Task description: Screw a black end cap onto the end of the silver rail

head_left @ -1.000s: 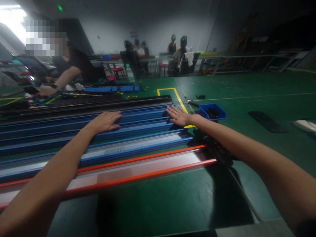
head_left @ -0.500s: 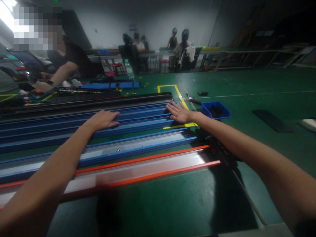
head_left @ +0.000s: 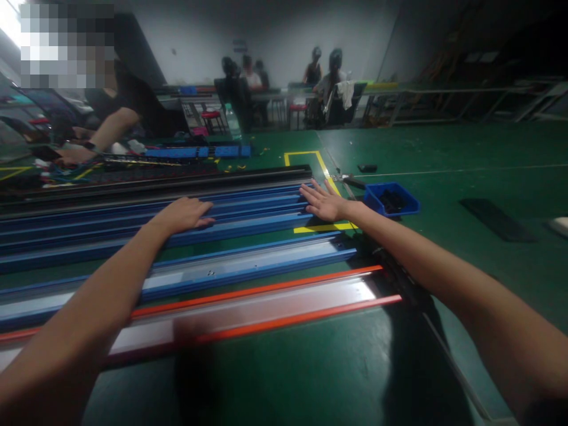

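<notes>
Several long metal channel profiles lie side by side, running left to right. My left hand [head_left: 186, 214] rests on the blue profiles [head_left: 252, 204], its fingers stretched to the right. At their right ends lies my right hand [head_left: 323, 202], fingers spread and pointing left. Neither hand is wrapped round anything. Nearer to me is a blue-edged profile with a silver inner face [head_left: 266, 260], and nearest an orange-edged one [head_left: 288, 305]. My left forearm hides part of both. Behind the blue profiles lies a black profile [head_left: 266, 176].
A blue bin [head_left: 410, 204] of black parts stands right of my right hand. Beyond it lie a dark flat pad [head_left: 494, 219] and a small black object [head_left: 367, 168]. Yellow tape [head_left: 306, 155] marks the green floor. Another person [head_left: 142, 103] works at the far left; several people sit at the back.
Both hands stay in nearly the same place on the profiles. The view has shifted very slightly, so the bin and pad appear a little further right.
</notes>
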`<state>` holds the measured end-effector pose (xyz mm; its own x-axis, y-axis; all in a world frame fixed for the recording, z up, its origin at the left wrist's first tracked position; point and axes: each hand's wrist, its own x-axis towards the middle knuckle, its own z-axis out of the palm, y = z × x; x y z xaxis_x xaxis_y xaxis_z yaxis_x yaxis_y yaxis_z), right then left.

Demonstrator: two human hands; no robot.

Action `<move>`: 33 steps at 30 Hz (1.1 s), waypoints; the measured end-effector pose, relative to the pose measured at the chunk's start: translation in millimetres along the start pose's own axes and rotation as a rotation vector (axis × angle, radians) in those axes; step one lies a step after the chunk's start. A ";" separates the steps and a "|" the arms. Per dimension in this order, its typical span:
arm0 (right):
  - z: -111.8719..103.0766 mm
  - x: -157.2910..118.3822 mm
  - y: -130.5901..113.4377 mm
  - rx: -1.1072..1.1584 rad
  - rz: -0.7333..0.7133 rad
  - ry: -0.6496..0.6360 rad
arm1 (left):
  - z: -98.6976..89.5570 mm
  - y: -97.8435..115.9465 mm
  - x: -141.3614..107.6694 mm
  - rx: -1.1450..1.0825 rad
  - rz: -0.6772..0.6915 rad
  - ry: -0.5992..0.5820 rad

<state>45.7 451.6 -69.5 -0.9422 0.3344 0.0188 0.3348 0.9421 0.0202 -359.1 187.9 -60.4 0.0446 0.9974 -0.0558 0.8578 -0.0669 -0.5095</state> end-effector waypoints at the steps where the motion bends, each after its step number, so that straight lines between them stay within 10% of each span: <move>1: 0.2 0.6 0.6 0.002 -0.001 0.002 | -0.2 -0.3 0.3 -0.001 0.000 0.003; 33: 2.7 10.0 9.6 -0.012 0.012 0.041 | 10.2 -14.1 16.5 0.049 0.084 0.129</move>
<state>39.4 464.0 -71.8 -0.9371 0.3438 0.0604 0.3460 0.9377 0.0320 -375.7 205.1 -62.8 0.1834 0.9830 0.0089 0.8226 -0.1485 -0.5489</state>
